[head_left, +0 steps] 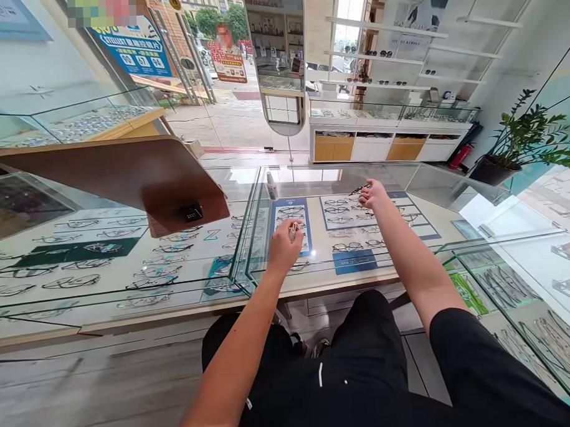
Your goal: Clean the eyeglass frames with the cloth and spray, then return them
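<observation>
Both my arms reach over the glass display counter point(248, 239), which holds rows of eyeglass frames. My left hand point(283, 243) is closed in a pinch on a small light-coloured object point(293, 228) that I cannot name, above the blue-bordered tray point(290, 224). My right hand point(372, 194) is farther out and closed on a dark pair of glasses point(359, 189), over a tray of frames point(355, 212). A small white spray bottle point(271, 186) stands on the glass, beyond my left hand.
A brown hinged counter flap point(124, 172) juts out at the left with a small black device point(190, 212) on it. More glass cases point(525, 273) run along the right. A potted plant point(520, 137) stands at the far right. Wall shelves point(391, 54) and a mirror point(279, 58) lie beyond.
</observation>
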Demonstrator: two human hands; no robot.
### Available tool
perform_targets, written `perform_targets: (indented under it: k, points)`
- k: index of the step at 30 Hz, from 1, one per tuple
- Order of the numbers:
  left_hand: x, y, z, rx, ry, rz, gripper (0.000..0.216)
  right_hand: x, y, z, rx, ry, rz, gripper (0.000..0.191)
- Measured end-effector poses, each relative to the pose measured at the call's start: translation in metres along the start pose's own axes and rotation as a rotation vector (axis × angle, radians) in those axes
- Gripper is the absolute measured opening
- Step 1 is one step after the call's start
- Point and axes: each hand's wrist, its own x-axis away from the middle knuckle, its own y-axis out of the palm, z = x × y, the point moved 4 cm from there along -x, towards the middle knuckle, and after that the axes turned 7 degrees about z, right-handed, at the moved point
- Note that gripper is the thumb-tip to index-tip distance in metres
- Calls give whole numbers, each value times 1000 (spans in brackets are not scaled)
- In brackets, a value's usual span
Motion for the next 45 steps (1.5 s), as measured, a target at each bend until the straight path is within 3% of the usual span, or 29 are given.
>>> perform_targets:
  k: [5,10,14,16,19,21,23,25,27,29,30,32,33,34,36,37,39,45]
  points:
    - [-3,6,-11,-16,2,-22,40,-5,-2,-3,46,0,-20,37]
    - [-6,7,-23,-73,27,70,48,-6,-5,-5,142,-48,-33,30]
    - [-6,7,-28,-115,55,133,50,1,-27,-20,253,-170,-22,17]
    - [-5,7,-29,-158,58,154,50,7,-57,-33,309,-268,11,14]
    - [-4,4,-24,-224,62,198,54,15,-128,-51,474,-483,131,44]
    - [-1,0,-16,-261,79,263,57,22,-182,-60,960,-790,288,63]
    - [7,-3,-3,-267,170,343,54,22,-236,-54,1270,-862,350,74]
    - [25,0,15,-210,366,375,43,20,-280,-40,1431,-891,323,75]
    - [54,16,32,-83,596,263,32,19,-307,-24,1529,-950,271,72]
    - [93,47,42,92,715,-78,28,17,-320,-9,1601,-993,227,71]
    - [114,65,42,174,682,-299,26,16,-322,-3,1628,-998,214,72]
    - [154,103,28,284,372,-658,17,13,-323,5,1664,-984,210,76]
    - [171,120,14,331,97,-748,14,12,-322,7,1671,-974,213,78]
    - [185,134,-5,397,-250,-782,12,11,-321,9,1673,-966,217,79]
    - [212,150,-49,558,-1078,-603,24,8,-320,10,1673,-953,225,82]
    - [218,155,-64,576,-1220,-533,28,8,-320,11,1674,-948,228,82]
    - [218,160,-92,629,-1366,-403,26,7,-320,11,1675,-941,231,82]
    - [209,160,-140,806,-1508,-105,12,8,-319,11,1683,-930,241,79]
